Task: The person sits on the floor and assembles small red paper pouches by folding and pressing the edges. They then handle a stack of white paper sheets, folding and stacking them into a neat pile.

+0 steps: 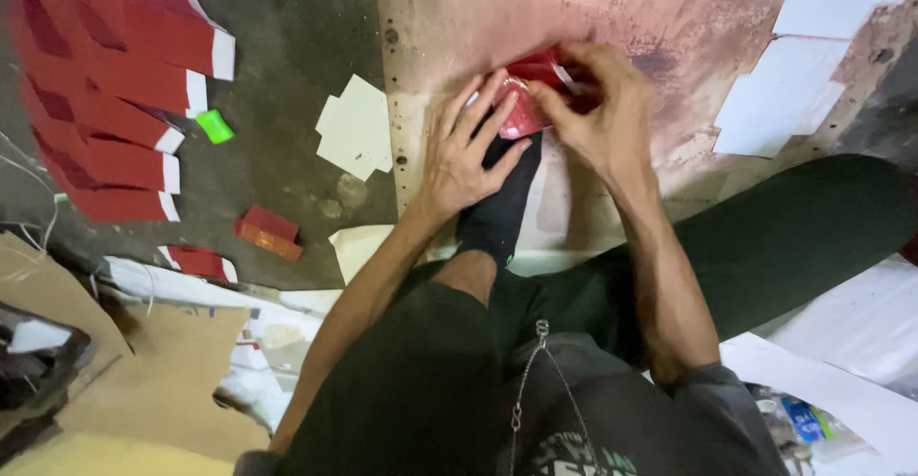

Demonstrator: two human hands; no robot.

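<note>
I sit on the floor and look down at my hands over a stained wooden board (pixel 669 17). Between them is a small glossy red paper piece (pixel 528 103) with a white edge. My left hand (pixel 466 146) presses its left side with the fingers spread over it. My right hand (pixel 598 108) pinches its upper right edge between thumb and fingers. My foot in a black sock (pixel 502 204) rests on the board just below the piece.
A fanned stack of red sheets with white edges (pixel 115 84) lies at the left. Nearby are a green clip-like object (pixel 214 126), white cut-outs (pixel 356 128), a small red-orange box (pixel 269 233), white sheets (pixel 794 84) at right, brown cardboard (pixel 163 380).
</note>
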